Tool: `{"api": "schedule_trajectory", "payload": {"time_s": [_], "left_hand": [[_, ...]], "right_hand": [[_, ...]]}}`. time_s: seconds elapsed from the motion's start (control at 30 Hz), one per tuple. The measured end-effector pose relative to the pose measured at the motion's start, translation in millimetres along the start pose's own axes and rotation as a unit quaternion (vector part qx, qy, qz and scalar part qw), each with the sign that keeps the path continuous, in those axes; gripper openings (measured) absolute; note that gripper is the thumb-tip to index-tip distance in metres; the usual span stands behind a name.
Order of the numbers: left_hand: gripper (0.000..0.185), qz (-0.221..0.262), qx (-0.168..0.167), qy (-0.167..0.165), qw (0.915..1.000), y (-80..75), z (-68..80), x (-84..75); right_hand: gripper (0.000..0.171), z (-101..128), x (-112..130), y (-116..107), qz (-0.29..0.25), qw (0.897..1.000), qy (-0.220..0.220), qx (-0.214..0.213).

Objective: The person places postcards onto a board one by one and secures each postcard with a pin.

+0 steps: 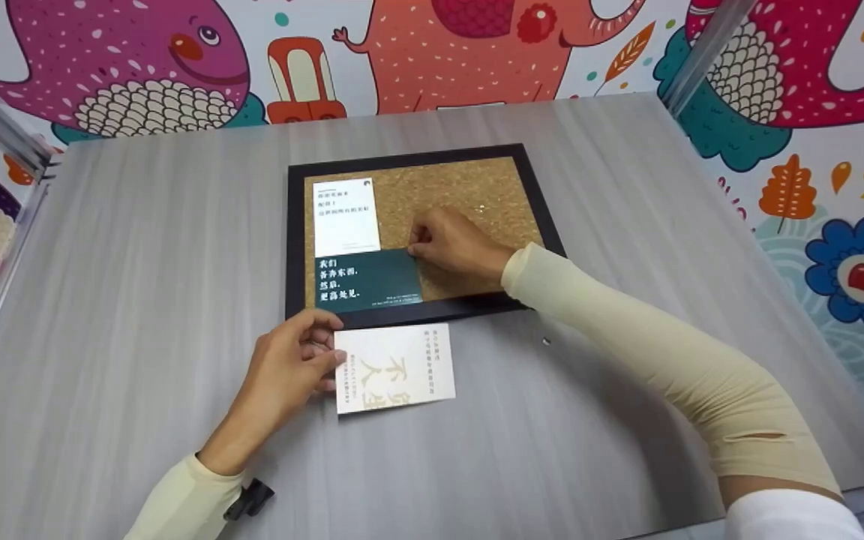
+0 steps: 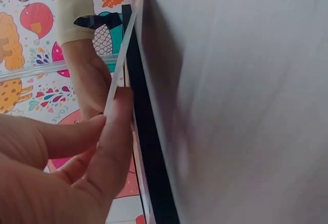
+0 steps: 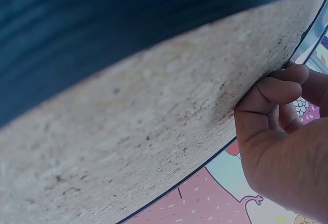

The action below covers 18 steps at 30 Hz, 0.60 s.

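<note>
A cork board [image 1: 447, 187] in a black frame lies on the table. On its left side are a white card [image 1: 345, 225] and, below that, a dark green card [image 1: 368, 281] with white writing. My left hand [image 1: 289, 367] pinches a white card with gold characters [image 1: 417, 375] by its left edge, just in front of the frame; the left wrist view shows this card [image 2: 119, 67] edge-on between thumb and fingers. My right hand [image 1: 458, 244] has its thumb and curled fingertips together at the green card's upper right corner. Whatever lies between those fingertips is hidden.
Several tiny shiny things [image 1: 481, 208] glint on the cork beyond my right hand. One small shiny piece [image 1: 546, 341] lies on the grey table [image 1: 169, 285] in front of the frame. Walls with cartoon animals [image 1: 469, 67] stand around the table.
</note>
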<state>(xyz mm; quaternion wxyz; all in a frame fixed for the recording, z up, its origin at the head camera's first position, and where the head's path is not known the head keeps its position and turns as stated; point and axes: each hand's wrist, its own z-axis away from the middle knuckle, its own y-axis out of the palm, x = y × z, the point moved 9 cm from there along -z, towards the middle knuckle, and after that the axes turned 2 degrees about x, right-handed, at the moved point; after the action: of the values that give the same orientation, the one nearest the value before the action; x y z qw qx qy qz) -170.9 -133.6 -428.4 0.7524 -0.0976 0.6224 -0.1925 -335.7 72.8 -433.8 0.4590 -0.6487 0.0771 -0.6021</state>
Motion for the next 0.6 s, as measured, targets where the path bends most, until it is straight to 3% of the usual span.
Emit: {"api": "schedule_trajectory", "payload": {"time_s": [0.6], "left_hand": [[0.033,0.065,-0.021,-0.019,0.9975,-28.8,2.2,8.5]], "right_hand": [[0.006,0,1,0,0.001,1.0,0.008,0.001]]}}
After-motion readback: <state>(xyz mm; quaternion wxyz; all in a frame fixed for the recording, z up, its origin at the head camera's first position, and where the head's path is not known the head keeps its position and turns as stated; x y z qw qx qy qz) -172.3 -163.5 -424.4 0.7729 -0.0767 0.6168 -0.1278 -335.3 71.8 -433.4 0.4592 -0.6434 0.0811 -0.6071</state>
